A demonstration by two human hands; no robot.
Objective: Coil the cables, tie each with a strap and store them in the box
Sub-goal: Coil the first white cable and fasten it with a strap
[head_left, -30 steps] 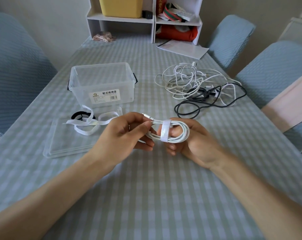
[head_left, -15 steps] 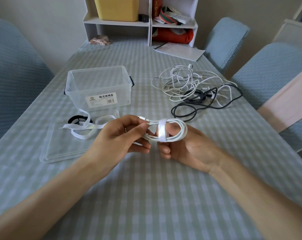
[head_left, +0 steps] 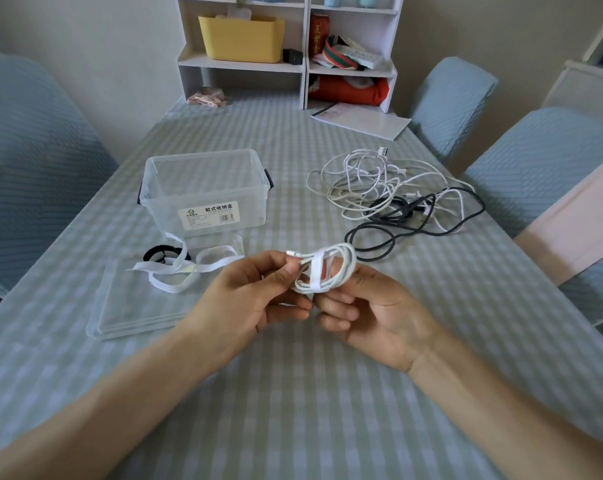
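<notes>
Both forearms are extended from the lower corners over the checked tablecloth point(head_left: 293, 393) and converge above its middle. The left hand point(head_left: 255, 299) is held back-up, its thumb and forefinger pinched on the left end of a coiled white cable point(head_left: 341, 268), the remaining fingers curled beneath. The right hand point(head_left: 372, 313) is turned palm-up under the coil, fingers curled, with a fingertip seen through the loop and against the white strap point(head_left: 316, 273) wrapped around the coil. The coil is held clear of the table, its plug pointing left.

To the left, a clear lid point(head_left: 133, 306) is laid flat, with loose white straps point(head_left: 175, 271) and a black strap point(head_left: 158, 253) at its far edge. Just beyond, the clear storage box point(head_left: 203, 192) stands open; nothing is seen inside it. To the right, a tangle of white cables point(head_left: 365, 181) and a black cable point(head_left: 397, 216) is spread on the cloth.

At the far end are noted papers point(head_left: 362, 121) and a white shelf unit point(head_left: 307, 57) holding a yellow bin point(head_left: 241, 38). Blue-covered chairs point(head_left: 33, 140) flank the table.
</notes>
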